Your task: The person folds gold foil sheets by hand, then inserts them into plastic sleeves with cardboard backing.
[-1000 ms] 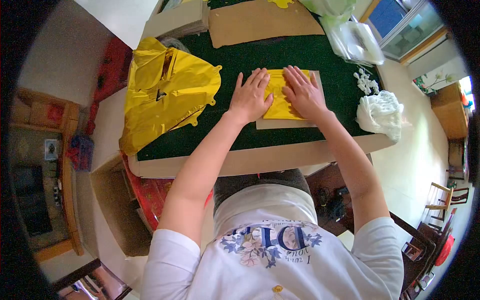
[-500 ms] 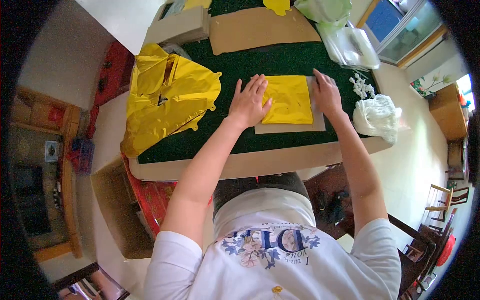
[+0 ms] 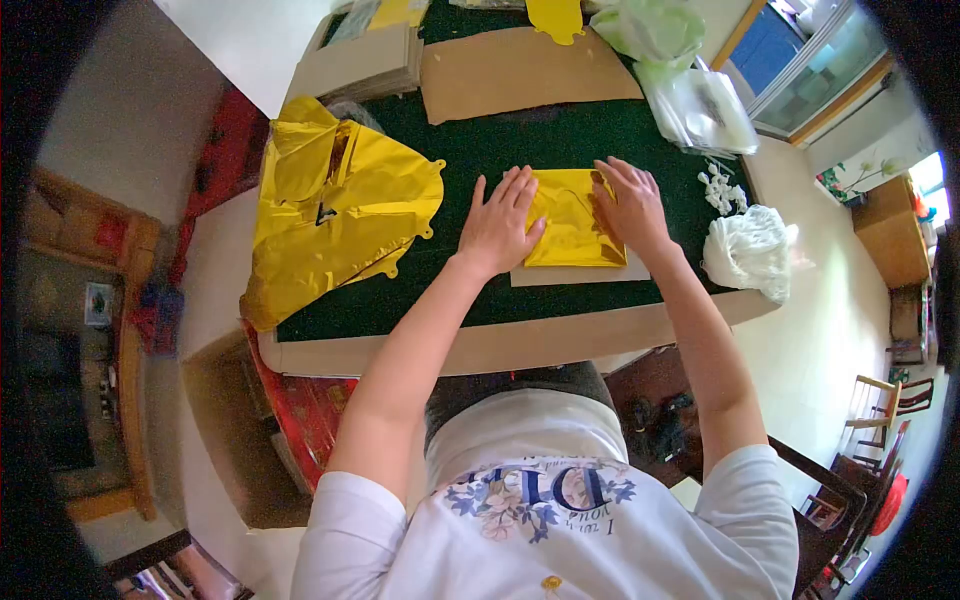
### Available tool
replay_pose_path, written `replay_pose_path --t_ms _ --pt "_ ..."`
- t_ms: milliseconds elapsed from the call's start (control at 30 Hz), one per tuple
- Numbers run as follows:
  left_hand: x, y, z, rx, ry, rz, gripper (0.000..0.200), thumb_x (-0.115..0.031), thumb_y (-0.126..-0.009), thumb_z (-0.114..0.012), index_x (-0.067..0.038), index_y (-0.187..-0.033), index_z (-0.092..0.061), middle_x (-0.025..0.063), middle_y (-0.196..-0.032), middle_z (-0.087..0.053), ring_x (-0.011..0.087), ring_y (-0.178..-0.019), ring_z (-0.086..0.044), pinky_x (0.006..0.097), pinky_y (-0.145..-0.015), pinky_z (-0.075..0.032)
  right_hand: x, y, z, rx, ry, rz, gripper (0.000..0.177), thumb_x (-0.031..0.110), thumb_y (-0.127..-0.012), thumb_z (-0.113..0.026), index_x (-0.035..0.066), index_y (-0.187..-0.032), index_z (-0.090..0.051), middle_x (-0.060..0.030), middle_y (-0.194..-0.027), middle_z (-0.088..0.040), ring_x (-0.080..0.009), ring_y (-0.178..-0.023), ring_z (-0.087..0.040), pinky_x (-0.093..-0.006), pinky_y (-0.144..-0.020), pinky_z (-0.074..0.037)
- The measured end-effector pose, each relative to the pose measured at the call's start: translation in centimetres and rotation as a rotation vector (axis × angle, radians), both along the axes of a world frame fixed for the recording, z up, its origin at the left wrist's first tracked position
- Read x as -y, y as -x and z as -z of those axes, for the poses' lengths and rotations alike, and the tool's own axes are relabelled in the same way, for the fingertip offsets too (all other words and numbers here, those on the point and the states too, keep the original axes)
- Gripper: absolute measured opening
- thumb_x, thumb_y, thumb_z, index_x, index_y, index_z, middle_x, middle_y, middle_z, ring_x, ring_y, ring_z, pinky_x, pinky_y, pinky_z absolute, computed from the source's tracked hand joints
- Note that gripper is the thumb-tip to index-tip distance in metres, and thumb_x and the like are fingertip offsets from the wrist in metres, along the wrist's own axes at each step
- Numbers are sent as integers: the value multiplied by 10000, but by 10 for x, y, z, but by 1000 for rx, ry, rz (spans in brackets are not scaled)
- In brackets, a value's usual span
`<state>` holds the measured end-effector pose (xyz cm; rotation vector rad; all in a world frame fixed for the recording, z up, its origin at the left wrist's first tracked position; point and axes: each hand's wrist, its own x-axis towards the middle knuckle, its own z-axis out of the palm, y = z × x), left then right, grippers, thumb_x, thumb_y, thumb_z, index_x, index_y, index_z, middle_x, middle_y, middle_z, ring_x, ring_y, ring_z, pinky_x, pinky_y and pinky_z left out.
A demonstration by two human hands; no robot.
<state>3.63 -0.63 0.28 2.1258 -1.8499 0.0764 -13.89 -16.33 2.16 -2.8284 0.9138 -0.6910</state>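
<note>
Bare green tabletop (image 3: 400, 290) lies between the cardboard sheet (image 3: 580, 273) and the table's pale near edge; a loose gold foil heap (image 3: 340, 215) sits well to the left, a white plastic bag (image 3: 750, 250) near on the right. The folded gold foil (image 3: 570, 225), shiny and creased, lies on the cardboard. Left hand (image 3: 497, 222) and right hand (image 3: 628, 205) press flat on it, fingers spread, grasping nothing
</note>
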Motion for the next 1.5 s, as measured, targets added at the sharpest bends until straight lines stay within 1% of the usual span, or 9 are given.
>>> replay_pose_path --t_ms 67,167,333,433,600,900,1000,1200,1500 --pt "0 -1 -1 -10 4 7 543 -327 -941 -442 -52 -1398 -342 113 -1517 -290 257 -1415 -252 534 -1145 -169 -9 -2 3 -105 -18 6 444 329 -942 -494 144 -1345 -494 -114 -1428 -432 -288 -1362 -349 -534 -1110 -236" --pt "0 -2 1 -18 6 5 523 -302 -950 -426 -53 -1402 -336 115 -1517 -289 258 -1415 -253 537 -1144 -170 -27 -8 5 -113 172 -94 452 347 -948 -485 166 -1361 -473 -119 -1451 -400 -286 -1372 -328 -525 -1108 -245" --pt "-6 -3 3 -111 119 -89 506 -268 -958 -414 -60 -1413 -338 112 -1510 -305 255 -1413 -258 538 -1141 -179 -49 -7 15 -162 -1 -136 529 406 -942 -480 211 -1428 -403 -129 -1493 -341 -310 -1401 -273 -516 -1143 -169" --pt "-30 -6 0 18 -59 -97 490 -256 -958 -421 -75 -1410 -367 90 -1503 -326 250 -1406 -274 560 -1129 -188 -46 -5 15 -172 12 -151 529 414 -939 -483 214 -1423 -407 -132 -1491 -343 -314 -1398 -277 -512 -1143 -171" --pt "-29 -16 -4 124 -17 -70 470 -298 -959 -456 -104 -1385 -411 51 -1488 -359 248 -1388 -306 606 -1096 -217 -42 -1 12 -190 27 -178 525 418 -929 -494 221 -1410 -420 -131 -1483 -354 -316 -1391 -292 -515 -1136 -198" --pt "-18 -12 -10 11 -67 -135 478 -274 -952 -459 -89 -1388 -396 74 -1490 -355 253 -1397 -294 597 -1106 -203 -43 -1 12 -195 49 -161 528 428 -936 -477 225 -1419 -408 -128 -1482 -356 -315 -1389 -295 -512 -1135 -203" --pt "2 -2 -6 -106 70 -113 513 -299 -956 -453 -79 -1412 -367 94 -1508 -324 254 -1411 -268 572 -1123 -186 -43 -1 12 -197 39 -162 529 432 -938 -469 226 -1421 -406 -126 -1481 -360 -316 -1387 -301 -512 -1135 -205" --pt "2 11 1 42 -31 -33 592 -391 -953 -433 -74 -1443 -332 96 -1527 -288 245 -1426 -234 555 -1136 -167 -43 -1 11 -187 3 -169 528 424 -938 -468 214 -1418 -409 -129 -1478 -362 -319 -1387 -301 -522 -1135 -195" --pt "2 13 -3 36 -56 -45 596 -403 -941 -452 -94 -1439 -340 84 -1520 -300 230 -1415 -254 552 -1136 -175 -37 -28 16 -169 -71 -153 503 314 -977 -398 92 -1428 -376 -95 -1507 -332 -249 -1412 -269 -519 -1140 -177"
